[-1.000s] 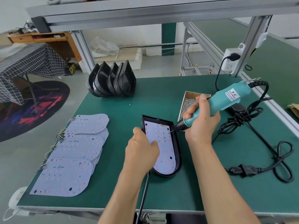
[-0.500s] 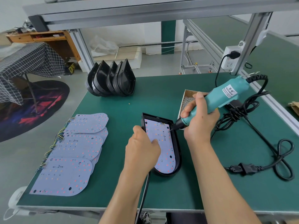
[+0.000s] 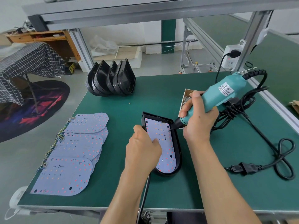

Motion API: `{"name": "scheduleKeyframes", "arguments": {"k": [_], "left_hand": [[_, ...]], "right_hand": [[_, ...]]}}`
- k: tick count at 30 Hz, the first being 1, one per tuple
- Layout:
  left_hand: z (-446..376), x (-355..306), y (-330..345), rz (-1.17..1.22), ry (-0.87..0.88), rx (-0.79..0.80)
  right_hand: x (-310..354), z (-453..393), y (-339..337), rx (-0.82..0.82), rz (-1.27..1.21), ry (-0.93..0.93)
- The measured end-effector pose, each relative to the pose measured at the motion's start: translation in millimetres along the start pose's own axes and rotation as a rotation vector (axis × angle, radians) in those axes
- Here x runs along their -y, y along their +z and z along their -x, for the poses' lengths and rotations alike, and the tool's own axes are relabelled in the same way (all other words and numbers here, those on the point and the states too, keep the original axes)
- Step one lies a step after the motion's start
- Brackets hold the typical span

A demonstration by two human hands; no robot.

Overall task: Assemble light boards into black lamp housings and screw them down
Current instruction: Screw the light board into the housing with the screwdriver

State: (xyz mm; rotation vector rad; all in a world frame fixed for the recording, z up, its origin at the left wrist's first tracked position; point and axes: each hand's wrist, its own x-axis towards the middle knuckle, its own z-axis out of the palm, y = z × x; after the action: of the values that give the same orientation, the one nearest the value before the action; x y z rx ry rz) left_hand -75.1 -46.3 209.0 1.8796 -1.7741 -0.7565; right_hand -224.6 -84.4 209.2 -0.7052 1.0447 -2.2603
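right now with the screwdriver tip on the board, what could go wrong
1. The screwdriver leans at an angle, so its tip could skid off the screw and scratch the light board.
2. The left hand rests on the board close to the tip; a slip might hit a finger.
3. The right hand works right beside the open box of screws and tangled cord; a snag could spill it.
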Motion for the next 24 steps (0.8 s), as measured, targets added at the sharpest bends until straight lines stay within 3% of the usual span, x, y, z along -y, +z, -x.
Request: {"name": "scheduleKeyframes", "arguments": {"k": [24], "left_hand": [[-2.6,1.7,0.2,-0.007,-0.011,0.011]], "right_hand": [[-12.0,-5.2,-6.4,-0.006,-0.012,0.027]]}}
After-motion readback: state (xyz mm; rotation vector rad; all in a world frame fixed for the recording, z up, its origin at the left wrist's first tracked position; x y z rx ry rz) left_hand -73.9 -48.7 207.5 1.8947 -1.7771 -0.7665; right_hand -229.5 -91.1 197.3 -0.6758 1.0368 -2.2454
